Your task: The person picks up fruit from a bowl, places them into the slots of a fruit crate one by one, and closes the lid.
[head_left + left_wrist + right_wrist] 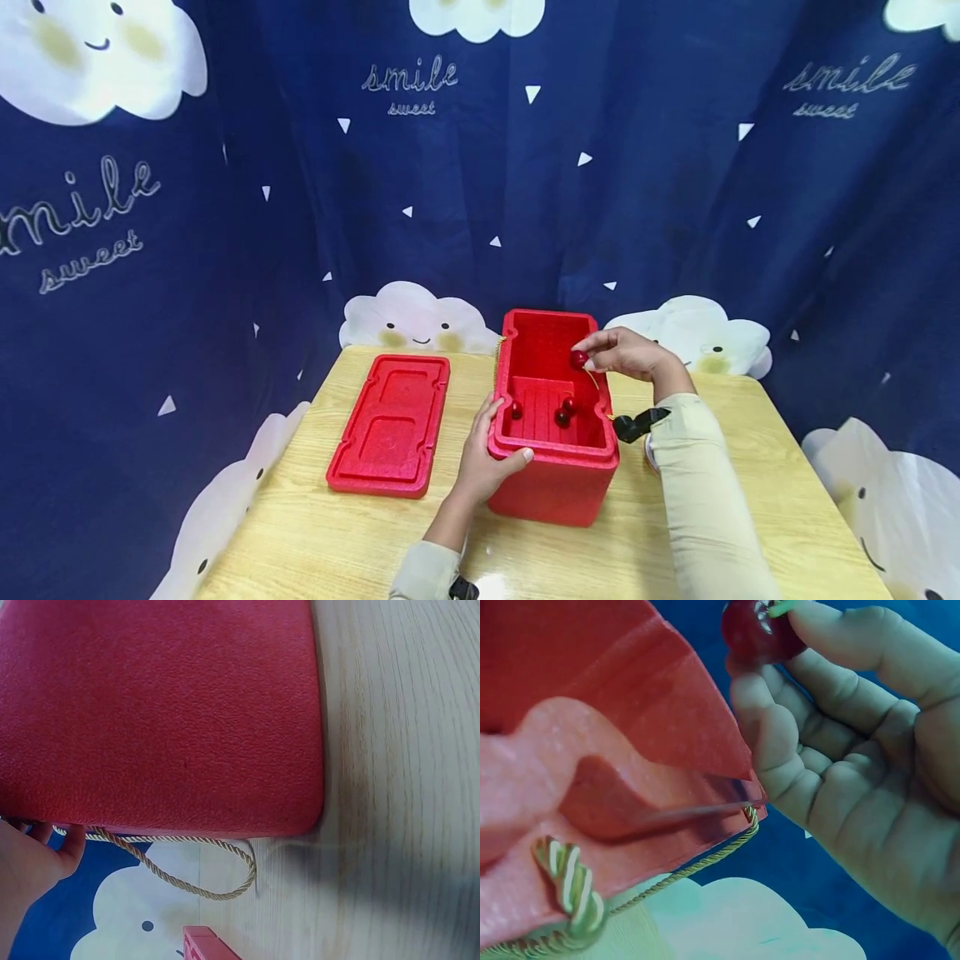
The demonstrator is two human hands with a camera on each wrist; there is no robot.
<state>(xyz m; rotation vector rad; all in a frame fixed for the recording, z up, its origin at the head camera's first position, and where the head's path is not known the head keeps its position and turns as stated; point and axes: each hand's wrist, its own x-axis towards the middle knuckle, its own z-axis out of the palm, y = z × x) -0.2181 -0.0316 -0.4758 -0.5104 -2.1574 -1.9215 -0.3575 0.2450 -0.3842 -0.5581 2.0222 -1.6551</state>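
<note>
Right hand [628, 354] pinches 1 glossy red round cherry [579, 359] with a thin green stem [781, 607], thumb against fingers, by the right rim of the open red rectangular foam-like box [555, 492]. Left hand [482, 458] holds the box's near-left corner, thumb on the near side, fingers along the left rim. Inside, on the box floor: 1 small dark-red cherry [516, 409] to the left, plus 2 touching on the right, a red one [568, 405] and a near-black one [562, 417]. Twisted gold cord [210, 895] loops off the side. Flat red lid with 2 recessed panels [390, 425] lies on the pale wood table [360, 542], left of the box. Risks, my read: smooth skin plus a fingertip-only hold could let the cherry slip and bounce off the rim; sleeve or wrist strap [637, 423] could snag cord; weak left bracing could let a bump shift the box.
</note>
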